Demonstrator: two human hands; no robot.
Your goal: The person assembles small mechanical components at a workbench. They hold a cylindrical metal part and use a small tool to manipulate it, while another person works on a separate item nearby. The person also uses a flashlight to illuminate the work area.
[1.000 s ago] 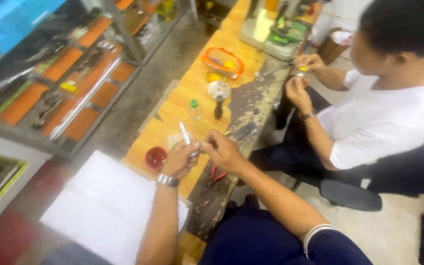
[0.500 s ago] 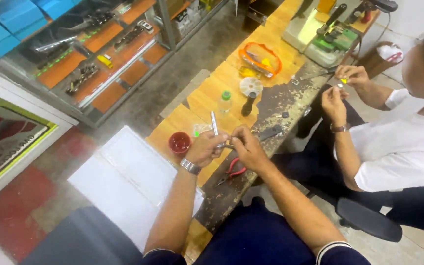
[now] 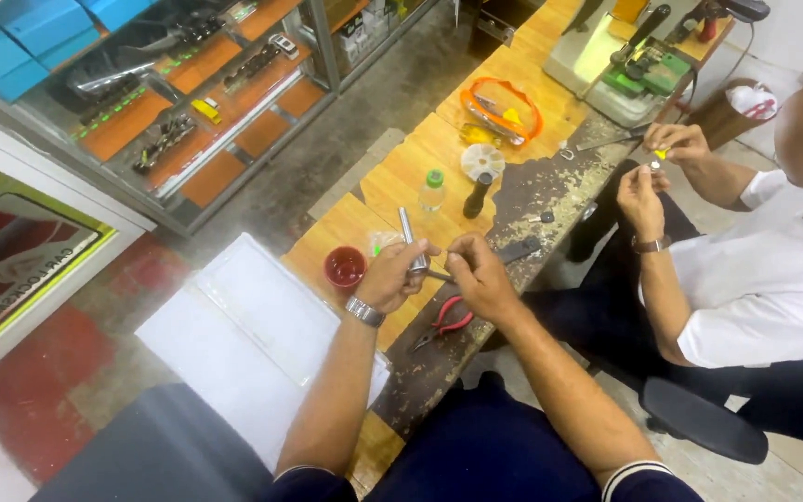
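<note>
Metal rod point(image 3: 407, 237) stands upright in the closed left hand point(image 3: 388, 276) over the tabletop point(image 3: 392, 181), as a second ago. Right hand point(image 3: 478, 275) remains pinched at its lower end; nothing released, the work continues.

A flat rectangular sign point(image 3: 11, 251) leans at the far left on the floor, its face red, white and green inside a yellow-green border. Above it, at the top left, 3 or so blue boxes point(image 3: 20, 42) sit on the shelf unit point(image 3: 234, 121). On the bench point(image 3: 401, 177), a small clear bottle point(image 3: 432, 191) with a green cap stands upright; any label on it is too small to tell.
</note>
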